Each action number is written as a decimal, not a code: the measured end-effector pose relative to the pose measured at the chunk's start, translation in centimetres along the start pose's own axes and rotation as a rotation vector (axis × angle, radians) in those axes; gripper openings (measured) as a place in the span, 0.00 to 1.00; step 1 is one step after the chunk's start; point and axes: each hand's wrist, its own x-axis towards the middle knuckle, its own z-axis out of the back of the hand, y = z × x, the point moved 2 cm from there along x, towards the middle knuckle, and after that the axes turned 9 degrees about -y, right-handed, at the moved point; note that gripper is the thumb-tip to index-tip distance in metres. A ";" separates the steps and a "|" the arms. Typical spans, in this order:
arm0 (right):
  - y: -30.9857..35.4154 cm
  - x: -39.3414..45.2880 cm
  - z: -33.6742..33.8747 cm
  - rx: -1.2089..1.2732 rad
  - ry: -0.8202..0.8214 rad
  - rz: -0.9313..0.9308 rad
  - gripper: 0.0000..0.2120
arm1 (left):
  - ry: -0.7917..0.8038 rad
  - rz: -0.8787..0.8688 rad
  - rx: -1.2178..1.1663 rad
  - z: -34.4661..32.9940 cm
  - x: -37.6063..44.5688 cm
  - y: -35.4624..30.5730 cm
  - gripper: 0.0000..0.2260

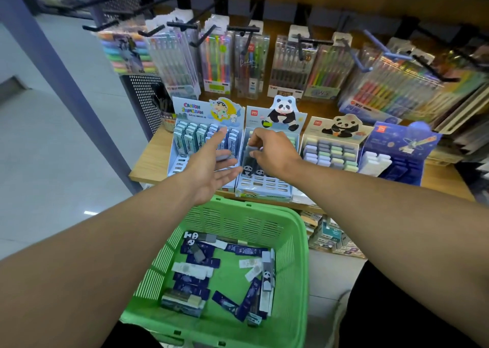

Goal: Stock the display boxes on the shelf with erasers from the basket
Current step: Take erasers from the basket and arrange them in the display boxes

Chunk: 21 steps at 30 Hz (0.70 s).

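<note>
Grey slab eraser [250,150] pinched by right grip [272,153] | left grip [211,167] flat, released | green slotted basket [299,268]

Leftmost display box [209,125], header card: "CRAYON SHINCHAN" in coloured letters. Second box [274,117], panda header: red "deli" logo, top left. Third box's [334,130] red logo too blurred to read. Pen pack labels unreadable.

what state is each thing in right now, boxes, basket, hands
green slotted plastic basket: partly filled with loose erasers
light blue panda display box: front slots empty
left hand: open, palm up
right hand: pinching a grey eraser over the panda box
</note>
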 end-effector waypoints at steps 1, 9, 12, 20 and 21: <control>-0.1 0.0 0.1 -0.003 -0.002 0.003 0.04 | 0.011 -0.008 0.005 -0.1 0.0 -0.1 0.32; -0.1 0.0 0.0 0.005 0.026 0.013 0.04 | -0.029 -0.103 0.070 -0.1 0.4 0.2 0.17; -0.1 -0.2 -0.1 0.010 0.050 0.008 0.04 | -0.120 -0.149 0.097 0.5 0.7 0.3 0.09; -0.1 0.1 -0.8 -0.110 0.096 -0.047 0.08 | -0.219 -0.283 0.334 0.7 0.7 0.3 0.11; -0.2 0.1 -0.8 -0.126 0.107 -0.053 0.08 | -0.202 -0.285 0.357 0.5 0.5 0.3 0.11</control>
